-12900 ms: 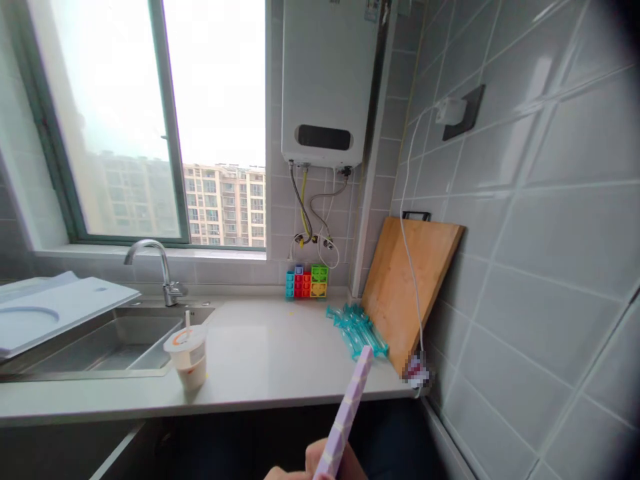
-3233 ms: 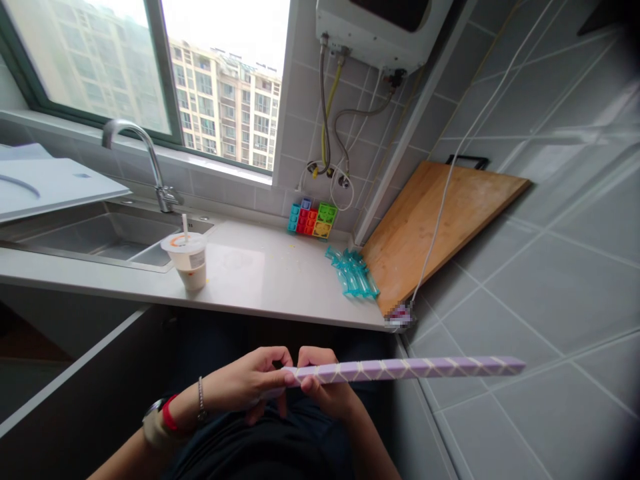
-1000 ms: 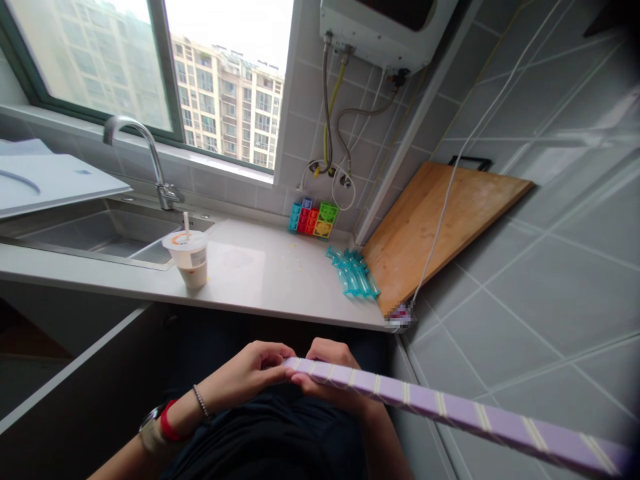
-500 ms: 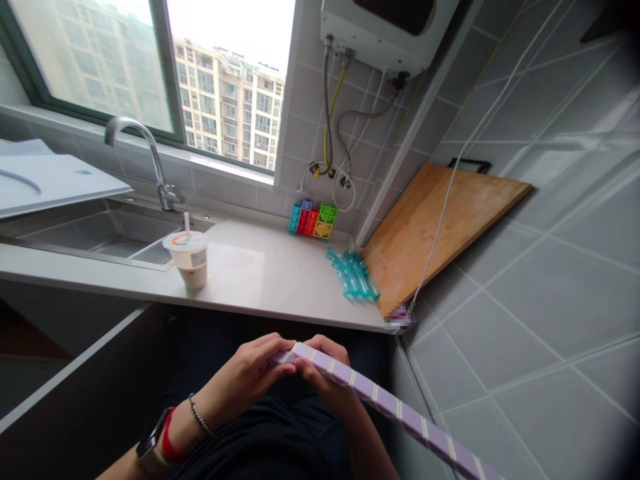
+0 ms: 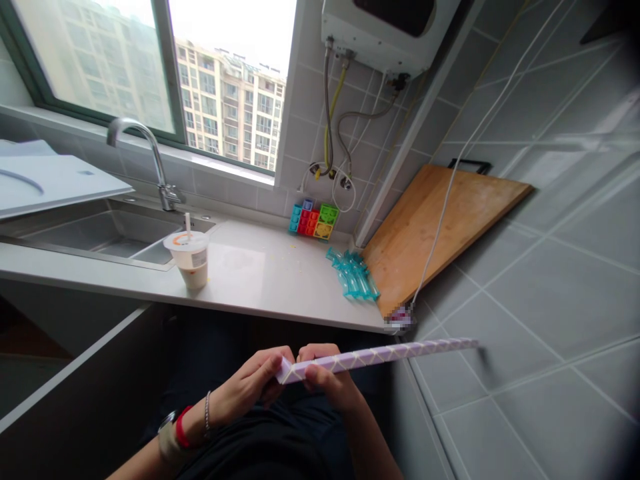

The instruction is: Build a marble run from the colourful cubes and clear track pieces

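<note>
Both hands grip a long lilac snake puzzle [image 5: 370, 357] with pale lines between its wedge segments. My left hand [image 5: 257, 380] is closed round its near end, where the last segments bend at an angle from the rest. Just beside it, my right hand [image 5: 333, 383] pinches the puzzle with the thumb on the front face. From there the straight length stretches off to the right, in front of the tiled wall. Some of the fingers are hidden behind the puzzle. A watch, a red band and a bead bracelet circle the left wrist.
On the white counter [image 5: 250, 267] stand a lidded drink cup [image 5: 193, 267], coloured block-shaped pieces [image 5: 313, 223] and turquoise plastic pieces [image 5: 355, 277]. A wooden board [image 5: 445, 227] leans at the right wall. The sink [image 5: 110, 230] and faucet [image 5: 150, 150] are at the left.
The puzzle's long part has swung up from pointing down right to nearly level. Its near end now shows a bend at my left hand, and the left wrist has turned.
</note>
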Tool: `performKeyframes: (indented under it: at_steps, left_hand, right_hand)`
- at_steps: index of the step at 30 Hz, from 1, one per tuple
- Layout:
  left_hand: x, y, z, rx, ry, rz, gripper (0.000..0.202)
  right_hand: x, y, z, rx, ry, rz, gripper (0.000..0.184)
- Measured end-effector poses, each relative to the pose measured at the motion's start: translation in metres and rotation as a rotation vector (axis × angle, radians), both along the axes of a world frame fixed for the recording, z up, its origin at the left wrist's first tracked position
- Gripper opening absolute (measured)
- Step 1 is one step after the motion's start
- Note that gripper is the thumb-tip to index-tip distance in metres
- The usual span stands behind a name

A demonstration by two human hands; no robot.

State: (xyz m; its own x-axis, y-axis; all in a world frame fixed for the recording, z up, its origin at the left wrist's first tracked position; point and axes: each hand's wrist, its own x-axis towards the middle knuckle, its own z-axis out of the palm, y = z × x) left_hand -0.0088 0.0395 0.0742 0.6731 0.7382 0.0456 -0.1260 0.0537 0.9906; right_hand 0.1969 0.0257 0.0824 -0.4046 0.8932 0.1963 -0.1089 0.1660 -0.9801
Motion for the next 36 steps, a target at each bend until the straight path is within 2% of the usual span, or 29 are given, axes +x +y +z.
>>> performKeyframes:
  at_steps: [4,9,13,18,21,24,28,30,32,36]
  left_hand:
    - [-0.001,0.002,0.003,0.133,0.113,0.149,0.064]
    - [-0.003,0.004,0.004,0.294,0.224,0.295,0.065]
    - [-0.004,0.005,0.003,0.382,0.268,0.359,0.063]
    - [-0.005,0.006,0.005,0.428,0.371,0.359,0.061]
    - [-0.005,0.006,0.005,0.437,0.414,0.407,0.058]
    - [-0.004,0.007,0.005,0.414,0.448,0.417,0.056]
    - [-0.004,0.01,0.006,0.391,0.581,0.372,0.056]
    - [-0.005,0.011,0.006,0.392,0.615,0.357,0.056]
    - [-0.006,0.01,0.006,0.375,0.585,0.361,0.055]
    - [-0.012,0.006,0.008,0.393,0.466,0.357,0.042]
  right_hand:
    - [-0.01,0.001,-0.016,-0.156,0.117,-0.042,0.047]
    - [-0.026,-0.002,-0.03,-0.185,0.221,-0.05,0.044]
    - [-0.036,-0.005,-0.027,-0.181,0.247,-0.095,0.039]
    - [-0.031,-0.008,-0.014,-0.162,0.142,-0.088,0.034]
    - [-0.024,-0.01,-0.006,-0.055,-0.002,-0.164,0.028]
    - [-0.022,-0.011,0.0,0.117,-0.218,-0.28,0.022]
    - [-0.024,-0.012,-0.002,0.387,-0.431,-0.335,0.021]
    - [-0.026,-0.012,-0.005,0.445,-0.47,-0.356,0.022]
    - [-0.027,-0.012,-0.005,0.387,-0.451,-0.386,0.022]
    - [-0.021,-0.012,0.001,0.147,-0.278,-0.425,0.024]
